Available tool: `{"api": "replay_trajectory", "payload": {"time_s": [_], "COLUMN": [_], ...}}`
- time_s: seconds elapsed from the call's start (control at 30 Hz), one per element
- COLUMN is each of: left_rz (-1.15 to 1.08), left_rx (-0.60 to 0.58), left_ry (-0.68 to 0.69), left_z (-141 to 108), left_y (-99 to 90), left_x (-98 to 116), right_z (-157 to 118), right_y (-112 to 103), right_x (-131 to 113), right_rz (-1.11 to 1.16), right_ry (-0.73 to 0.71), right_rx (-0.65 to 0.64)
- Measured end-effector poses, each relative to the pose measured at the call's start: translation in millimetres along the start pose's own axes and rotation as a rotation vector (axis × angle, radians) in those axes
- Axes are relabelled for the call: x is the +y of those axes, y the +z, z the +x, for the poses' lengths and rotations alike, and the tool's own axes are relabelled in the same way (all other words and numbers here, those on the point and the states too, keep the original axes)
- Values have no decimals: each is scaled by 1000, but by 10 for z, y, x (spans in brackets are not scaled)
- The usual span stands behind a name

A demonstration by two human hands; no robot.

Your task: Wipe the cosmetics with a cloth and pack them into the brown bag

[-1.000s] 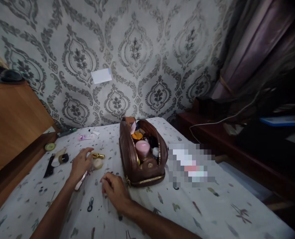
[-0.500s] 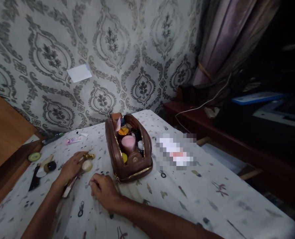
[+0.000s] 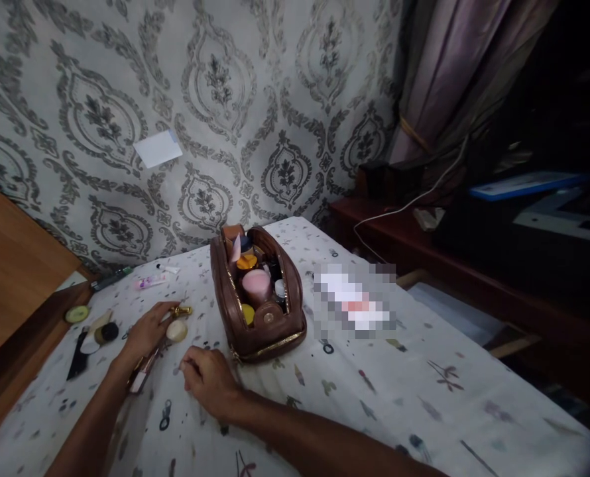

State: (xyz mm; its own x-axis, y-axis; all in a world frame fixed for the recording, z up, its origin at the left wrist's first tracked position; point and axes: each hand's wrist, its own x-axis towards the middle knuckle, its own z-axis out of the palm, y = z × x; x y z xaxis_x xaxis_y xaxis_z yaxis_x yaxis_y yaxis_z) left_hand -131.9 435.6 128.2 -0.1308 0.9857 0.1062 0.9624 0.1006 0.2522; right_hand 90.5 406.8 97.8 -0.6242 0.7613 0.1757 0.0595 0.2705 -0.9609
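My left hand [image 3: 150,326] rests on the patterned cloth at the left, its thumb and index finger closed about one end of a small gold tube [image 3: 182,311]. A round cream-coloured jar [image 3: 176,330] sits just below those fingertips. Beside the wrist lie slim, pinkish tubes [image 3: 138,380], partly covered by the hand. My right hand [image 3: 208,380] lies on its side with curled fingers, and nothing shows in it. Behind it stands a brown toiletry bag [image 3: 235,331], unzipped, holding a pink-lidded container [image 3: 256,285], an amber-lidded jar [image 3: 246,264] and several other cosmetics.
At the left are a black-capped tube [image 3: 107,332], a dark flat item [image 3: 77,358] and a green round item [image 3: 77,314]. Small tubes [image 3: 150,281] lie farther back. A blurred-out patch [image 3: 357,301] is right of the bag. A dark red desk [image 3: 379,228] borders the right side.
The view has shifted slightly. Both hands keep nearly the same places and poses, and the bag and cosmetics have not visibly moved.
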Motion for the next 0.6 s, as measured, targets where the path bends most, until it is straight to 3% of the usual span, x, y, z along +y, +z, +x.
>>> {"api": "replay_trajectory", "payload": {"time_s": [0.43,0.53,0.6], "left_rz": [22,12,0], "left_rx": [50,74,87], "left_ry": [-35,-44,-48], "left_z": [-64,-89,-108], "left_y": [34,51,66], "left_x": [19,13,6], "right_z": [-26,-99,-170], "right_y": [-5,-52,-179], "right_x": [-14,-163,-399], "right_rz": [5,7,40], "right_ry": [-13,-69,-173], "right_rx": [-10,-27,-12]}}
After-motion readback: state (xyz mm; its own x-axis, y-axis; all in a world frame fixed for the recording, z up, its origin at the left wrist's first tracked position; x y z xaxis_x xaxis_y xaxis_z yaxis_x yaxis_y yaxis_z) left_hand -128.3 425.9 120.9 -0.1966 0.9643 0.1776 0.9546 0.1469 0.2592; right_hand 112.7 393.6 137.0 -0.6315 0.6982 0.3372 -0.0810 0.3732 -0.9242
